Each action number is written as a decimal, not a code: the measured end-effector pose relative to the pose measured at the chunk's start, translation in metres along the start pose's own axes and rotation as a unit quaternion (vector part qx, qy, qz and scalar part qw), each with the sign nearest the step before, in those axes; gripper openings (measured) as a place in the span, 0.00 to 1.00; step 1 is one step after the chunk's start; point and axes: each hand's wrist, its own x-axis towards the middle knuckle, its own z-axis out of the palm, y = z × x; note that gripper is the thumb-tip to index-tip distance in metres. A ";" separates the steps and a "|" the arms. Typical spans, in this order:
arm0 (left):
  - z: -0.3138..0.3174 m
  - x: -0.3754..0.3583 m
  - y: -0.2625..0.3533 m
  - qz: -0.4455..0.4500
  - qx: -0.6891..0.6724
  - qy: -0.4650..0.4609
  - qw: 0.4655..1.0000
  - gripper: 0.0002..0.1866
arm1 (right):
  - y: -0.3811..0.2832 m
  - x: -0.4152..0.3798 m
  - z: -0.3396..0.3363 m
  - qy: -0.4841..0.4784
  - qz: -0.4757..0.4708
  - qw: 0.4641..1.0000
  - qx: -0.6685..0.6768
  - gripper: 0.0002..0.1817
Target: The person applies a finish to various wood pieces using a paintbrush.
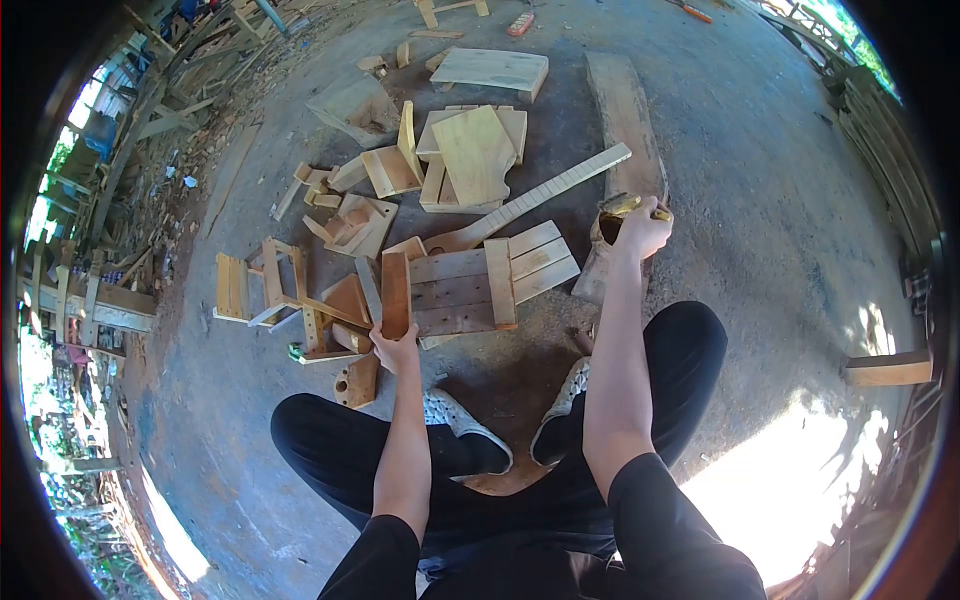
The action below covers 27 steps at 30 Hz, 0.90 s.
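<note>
My left hand (396,350) is closed around the lower end of a reddish-brown wooden block (396,295), held upright beside a slatted wooden panel (450,290). Out to the right, my right hand (645,233) is closed at the mouth of a dark, round container (609,228). Something yellowish (622,204) shows at its fingers, too small to name. The container is at a long plank (625,110) lying on the floor. A long, pale, ruler-like strip of wood (560,187) slants between the two hands.
Small wooden pieces lie ahead: a stool-like frame (270,285), a pale cut board (475,150), a low bench-like piece (490,70) and a drilled block (356,382). Scrap timber (150,125) lines the left side. A wooden beam (888,369) juts in at right.
</note>
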 end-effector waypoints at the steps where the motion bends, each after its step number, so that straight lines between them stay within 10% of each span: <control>1: 0.002 -0.003 -0.001 0.003 0.009 0.020 1.000 0.42 | 0.001 0.002 -0.001 -0.001 -0.004 1.000 0.000 0.14; 8: 0.011 -0.020 0.002 -0.017 0.019 0.023 0.999 0.42 | -0.005 0.004 -0.012 0.051 0.052 0.997 0.010 0.18; 13: 0.025 -0.041 -0.006 -0.035 0.068 0.028 0.997 0.42 | 0.042 0.019 0.021 -0.131 -0.059 0.968 -0.207 0.21; 27: -0.002 -0.057 0.032 -0.049 0.074 -0.010 0.996 0.43 | 0.038 0.011 0.012 -0.145 -0.222 0.948 -0.178 0.14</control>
